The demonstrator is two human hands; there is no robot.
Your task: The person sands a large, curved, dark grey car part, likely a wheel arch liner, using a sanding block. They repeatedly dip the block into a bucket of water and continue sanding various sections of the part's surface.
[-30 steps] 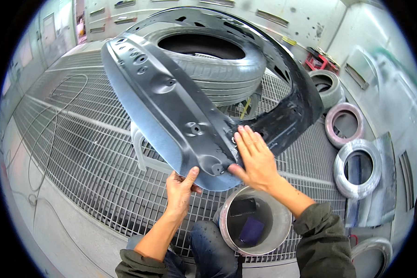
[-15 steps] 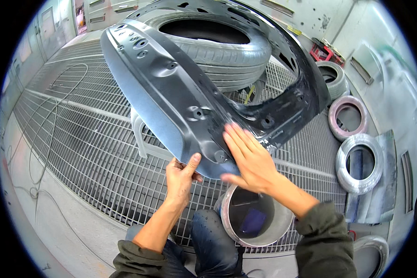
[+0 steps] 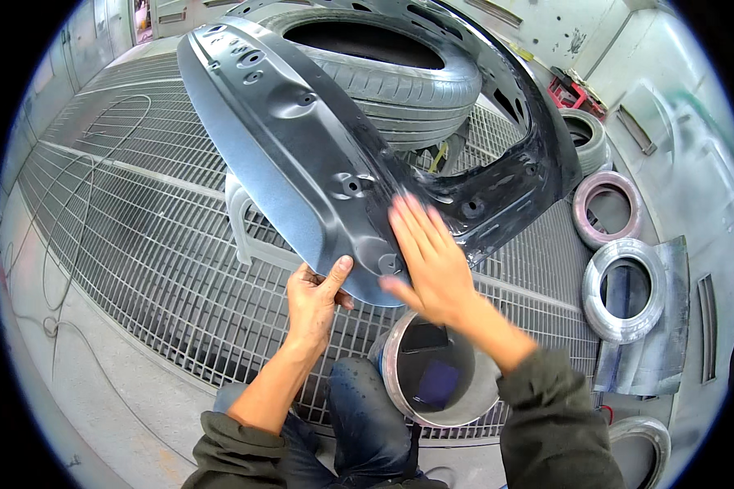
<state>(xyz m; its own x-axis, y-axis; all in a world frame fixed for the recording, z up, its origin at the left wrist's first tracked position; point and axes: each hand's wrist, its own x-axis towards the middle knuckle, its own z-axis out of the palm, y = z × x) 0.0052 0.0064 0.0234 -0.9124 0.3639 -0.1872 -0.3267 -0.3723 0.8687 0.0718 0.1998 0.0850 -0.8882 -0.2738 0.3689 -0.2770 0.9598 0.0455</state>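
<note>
A dark metal car body panel (image 3: 285, 138), with a paler blue-grey rim and stamped holes, lies tilted over a large grey tyre (image 3: 400, 106). My left hand (image 3: 314, 301) grips its near lower edge, thumb on top. My right hand (image 3: 428, 253) lies on the panel's darker, wet-looking lower part, fingers stretched out and slightly blurred; nothing shows beneath them. Below the hands stands a round metal bucket (image 3: 477, 375) holding dark liquid, a blue pad (image 3: 436, 385) and a dark block (image 3: 424, 338).
A floor grating (image 3: 139, 228) surrounds the work, with thin hoses at the left. A pale support (image 3: 245, 228) stands under the panel. Several tyres (image 3: 603, 306) lie along the right wall, one on a sheet panel (image 3: 665, 359). A red item (image 3: 567, 94) sits at the back right.
The panel, tyre and both hands have shifted upward in the picture. My right hand has moved slightly left along the panel, while my left hand keeps its grip on the edge.
</note>
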